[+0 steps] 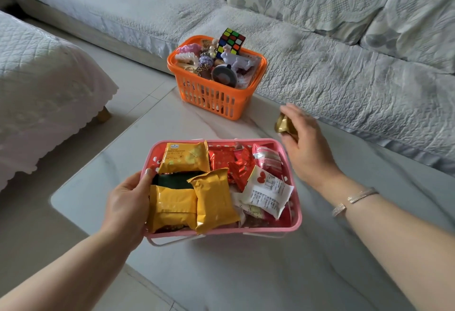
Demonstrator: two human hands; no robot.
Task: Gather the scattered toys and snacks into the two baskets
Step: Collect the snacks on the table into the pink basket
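A pink basket [296, 222] stands on the pale table in front of me, filled with several yellow, red and white snack packets. My left hand [128, 202] grips its left rim. My right hand [304, 148] hovers just past the basket's right far corner, closed on a small gold-wrapped snack [283, 125]. Farther back an orange basket [214, 100] sits at the table's far edge, heaped with toys, a colour cube [231, 40] on top.
The marble-look table [246, 273] has its far edge against a grey quilted sofa [332, 77]. A covered seat with a wooden leg [44, 84] stands to the left, across a strip of tiled floor. A pink plush lies on the sofa's back corner.
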